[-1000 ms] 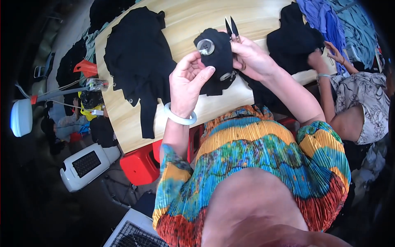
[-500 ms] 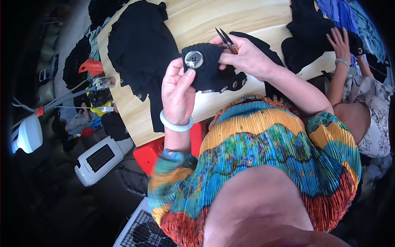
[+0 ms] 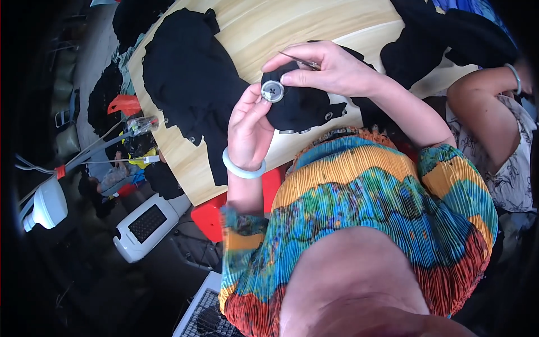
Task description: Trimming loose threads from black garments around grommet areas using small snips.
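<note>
- Black buttoned garment [image 3: 297, 106], upper centre of the frame, partly hidden by both hands.
- Left hand [image 3: 250, 121]: fingers pinching it beside a grey button [image 3: 273, 91].
- Right hand [image 3: 331, 70]: fingers gripping thread snips [image 3: 300, 60], handles mostly covered.
- Co-worker's hand [image 3: 524, 77], right edge, dark and blurred.

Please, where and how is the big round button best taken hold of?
Probably by the lower-left rim of the button, coming from the left: its round, pale edge shows clearly against the black cloth. The left grip is at that edge; the right grip, with the small scissors, takes up the opposite, upper-right side.
</note>
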Demonstrator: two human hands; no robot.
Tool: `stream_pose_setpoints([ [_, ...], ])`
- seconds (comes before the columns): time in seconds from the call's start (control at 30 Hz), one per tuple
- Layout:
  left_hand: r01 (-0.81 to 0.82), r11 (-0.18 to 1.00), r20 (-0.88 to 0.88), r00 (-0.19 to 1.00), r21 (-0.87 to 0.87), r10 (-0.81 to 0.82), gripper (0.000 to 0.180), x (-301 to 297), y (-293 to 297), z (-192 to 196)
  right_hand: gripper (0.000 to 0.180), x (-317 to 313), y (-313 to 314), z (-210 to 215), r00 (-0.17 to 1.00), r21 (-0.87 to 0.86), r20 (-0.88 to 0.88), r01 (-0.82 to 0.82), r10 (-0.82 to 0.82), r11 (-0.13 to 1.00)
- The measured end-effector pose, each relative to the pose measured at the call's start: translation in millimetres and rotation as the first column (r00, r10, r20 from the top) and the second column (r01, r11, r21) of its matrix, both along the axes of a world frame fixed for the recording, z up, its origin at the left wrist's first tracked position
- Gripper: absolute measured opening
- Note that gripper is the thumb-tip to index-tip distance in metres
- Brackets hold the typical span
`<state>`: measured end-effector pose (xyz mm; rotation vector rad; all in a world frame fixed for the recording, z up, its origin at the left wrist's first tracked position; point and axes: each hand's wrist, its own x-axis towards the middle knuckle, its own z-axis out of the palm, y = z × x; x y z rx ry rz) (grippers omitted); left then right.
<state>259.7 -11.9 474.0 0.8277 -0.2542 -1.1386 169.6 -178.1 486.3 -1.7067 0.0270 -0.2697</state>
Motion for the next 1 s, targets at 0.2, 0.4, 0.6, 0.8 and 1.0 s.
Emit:
stream_pose_setpoints([
  [0.2, 0.045, 0.999, -0.153, 0.987, 0.021, -0.042, 0.019, -6.5, -5.8, 9.2, 0.015, -6.6, -0.5, -7.2, 0.996, -0.1, 0.05, 0.079, -0.074, 0.992],
  [0.4, 0.028, 1.0, -0.058, 0.998, 0.011, -0.028, 0.019, -11.9, -1.2, -4.1, 0.009, -14.8, 4.3, -1.5, 0.972, -0.27, 0.181, 0.198, -0.152, 0.942],
  [0.6, 0.006, 0.995, -0.205, 0.978, -0.099, -0.026, 0.025, -17.0, -5.6, -1.7, 0.007, -24.8, -3.3, 0.5, 0.945, -0.212, 0.213, 0.293, -0.248, 0.932],
  [0.8, 0.035, 0.983, -0.181, 0.981, -0.179, -0.068, 0.03, -15.7, -11.3, -5.7, 0.02, -35.8, -5.4, -1.1, 0.916, -0.195, 0.138, 0.399, -0.377, 0.896],
  [1.0, -0.025, 0.982, -0.116, 0.993, -0.185, 0.004, 0.03, -14.9, -13.4, -12.9, 0.035, -54.7, 8.5, -5.8, 0.932, -0.108, 0.059, 0.363, -0.358, 0.926],
])
